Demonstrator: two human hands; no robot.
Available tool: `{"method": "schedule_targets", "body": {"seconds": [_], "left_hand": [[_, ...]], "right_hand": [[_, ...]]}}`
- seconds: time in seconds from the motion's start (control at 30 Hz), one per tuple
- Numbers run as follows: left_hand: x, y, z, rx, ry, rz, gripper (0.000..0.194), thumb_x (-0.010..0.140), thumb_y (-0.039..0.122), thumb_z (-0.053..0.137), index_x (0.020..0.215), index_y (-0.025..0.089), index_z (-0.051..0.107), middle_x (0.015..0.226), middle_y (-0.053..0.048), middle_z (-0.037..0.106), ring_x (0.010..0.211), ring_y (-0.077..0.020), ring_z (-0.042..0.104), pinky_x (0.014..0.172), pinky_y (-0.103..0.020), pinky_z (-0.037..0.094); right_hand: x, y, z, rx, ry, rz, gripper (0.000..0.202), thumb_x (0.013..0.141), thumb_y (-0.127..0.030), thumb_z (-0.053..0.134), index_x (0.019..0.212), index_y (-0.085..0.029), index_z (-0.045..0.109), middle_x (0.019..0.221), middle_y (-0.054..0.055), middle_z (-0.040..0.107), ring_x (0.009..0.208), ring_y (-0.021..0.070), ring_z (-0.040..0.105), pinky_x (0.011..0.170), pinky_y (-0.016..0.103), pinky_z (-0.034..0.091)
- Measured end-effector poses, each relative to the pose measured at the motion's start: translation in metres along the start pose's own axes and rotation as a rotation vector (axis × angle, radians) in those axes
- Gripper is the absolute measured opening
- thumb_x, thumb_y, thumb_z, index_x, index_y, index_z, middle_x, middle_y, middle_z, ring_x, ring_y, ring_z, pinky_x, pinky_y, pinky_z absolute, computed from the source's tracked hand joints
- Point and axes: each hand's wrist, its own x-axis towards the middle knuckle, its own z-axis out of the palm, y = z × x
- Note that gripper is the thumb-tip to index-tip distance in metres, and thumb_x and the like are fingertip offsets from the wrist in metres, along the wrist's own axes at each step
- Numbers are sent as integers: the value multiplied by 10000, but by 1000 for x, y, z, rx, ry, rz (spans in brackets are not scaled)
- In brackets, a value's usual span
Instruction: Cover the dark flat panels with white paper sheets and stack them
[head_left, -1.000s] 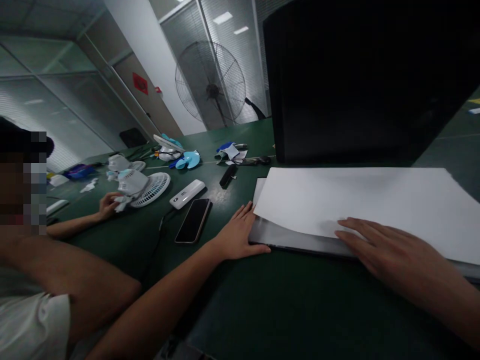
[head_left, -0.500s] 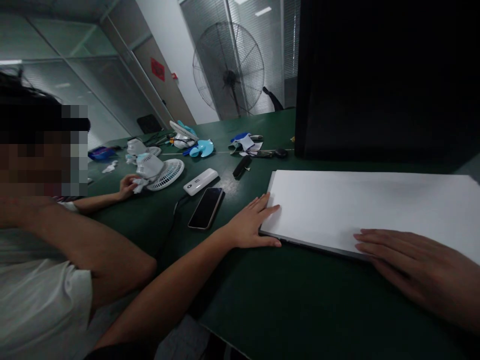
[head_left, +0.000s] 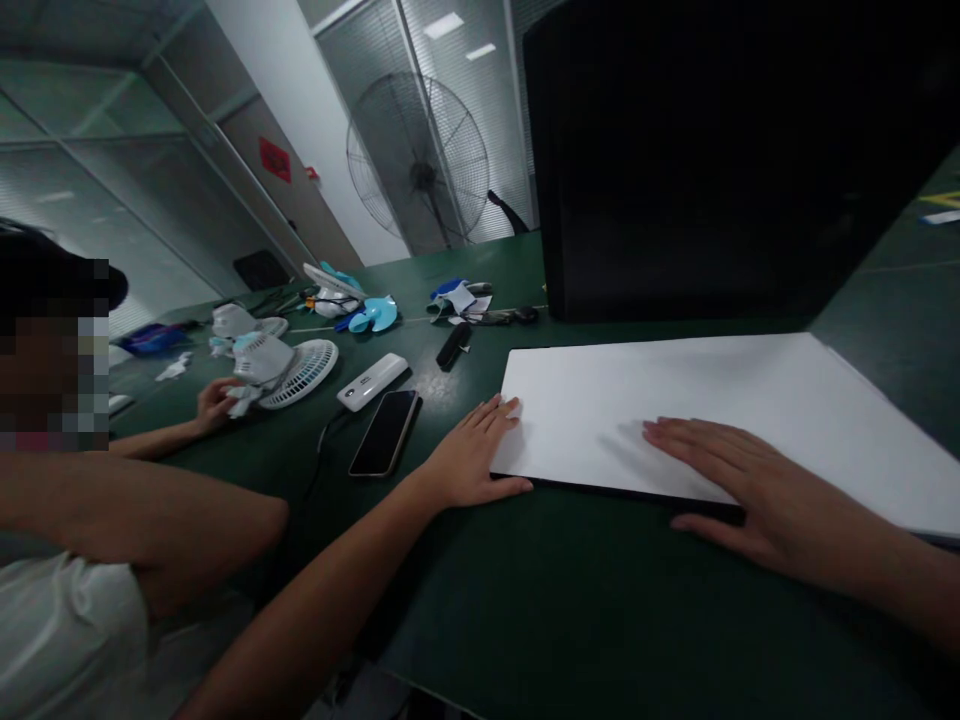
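A wide white sheet or board [head_left: 600,400] with a dark edge beneath it lies on the green table [head_left: 570,600]. My left hand [head_left: 472,455] rests at its left end, fingertips on the white surface and thumb along the near corner. Over the near edge, right of the middle, is my right hand [head_left: 750,490], fingers stretched over the white surface and thumb apart in front of the edge. Whether its fingers touch the surface cannot be told. Left of my left hand lie a phone [head_left: 385,433] and a white power bank [head_left: 373,382] with a cable.
A large black panel [head_left: 690,170] stands behind the white sheet. Another person's arm [head_left: 150,510] reaches in at the left, a hand [head_left: 216,403] beside small white fan parts [head_left: 304,373]. Farther back are a blue fan blade [head_left: 375,314], a black object [head_left: 453,346] and paper scraps.
The view has shifted, showing more of the right side. My right hand has moved left and farther over the white surface, its thumb now spread. My left hand stays at the left end.
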Motion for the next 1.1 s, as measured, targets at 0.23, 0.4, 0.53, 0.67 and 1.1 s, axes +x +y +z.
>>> {"method": "schedule_targets", "body": {"seconds": [0.23, 0.4, 0.53, 0.67, 1.1], "left_hand": [[4, 4, -4, 45, -8, 33, 949, 873, 782, 595, 1529, 133, 372, 1654, -226, 324, 1551, -413, 273, 1242, -609, 286], [6, 13, -8, 163, 44, 38, 900, 863, 808, 567, 1430, 115, 476, 1525, -240, 466, 1426, -424, 426, 1186, -616, 336], [7, 20, -11, 253, 50, 24, 922, 853, 818, 562, 1420, 93, 499, 1428, -237, 534, 1294, -409, 522, 1108, -596, 417], [7, 36, -12, 371, 105, -7, 920, 861, 766, 608, 1485, 105, 467, 1433, -232, 545, 1268, -414, 544, 1074, -591, 445], [4, 71, -8, 407, 291, 66, 753, 888, 590, 708, 1471, 167, 487, 1360, -174, 625, 1183, -369, 606, 987, -544, 516]], "right_hand": [[3, -5, -7, -97, 168, -65, 518, 961, -469, 614, 1434, -263, 562, 1423, 44, 583, 1244, 243, 584, 987, 450, 535], [4, -18, -14, -156, 307, -314, 320, 915, -132, 646, 1235, -140, 666, 1170, 72, 692, 1032, 188, 639, 894, 380, 533], [5, -25, -17, -242, 301, -466, 351, 940, -83, 538, 1274, -67, 644, 1167, 132, 691, 980, 205, 662, 772, 362, 556], [6, -26, -25, -267, 325, -468, 354, 961, -114, 507, 1278, -59, 653, 1202, 146, 685, 1013, 214, 670, 783, 361, 580], [7, -28, -51, -308, 430, -440, 333, 947, -87, 526, 1246, -53, 668, 1267, 163, 665, 1108, 235, 666, 825, 365, 592]]}}
